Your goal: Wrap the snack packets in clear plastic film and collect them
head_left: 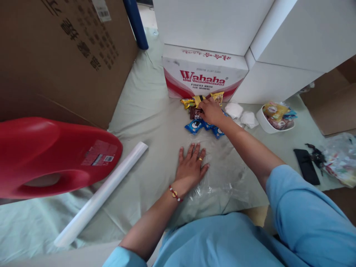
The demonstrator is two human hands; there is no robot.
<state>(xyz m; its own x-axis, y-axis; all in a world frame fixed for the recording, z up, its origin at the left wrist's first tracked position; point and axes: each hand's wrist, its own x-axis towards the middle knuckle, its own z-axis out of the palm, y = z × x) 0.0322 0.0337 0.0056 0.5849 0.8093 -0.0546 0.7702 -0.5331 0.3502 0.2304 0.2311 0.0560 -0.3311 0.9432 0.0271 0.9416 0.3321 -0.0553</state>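
My left hand [191,166] lies flat with fingers spread on a clear plastic bag [222,174] spread over the pale green cloth. My right hand [211,110] reaches forward into a small pile of snack packets, its fingers curled over a dark brown packet [194,113]. Yellow packets [198,99] lie just beyond the hand against the Wahaha carton [203,76]. Blue packets [194,126] lie just in front of the hand.
A red plastic jug [55,155] lies at the left, beside a roll of clear film [102,193]. A large brown carton [61,55] stands behind. White boxes [278,48], crumpled tissues [241,115], a white bowl [264,124] of snacks and a black phone [306,166] are at the right.
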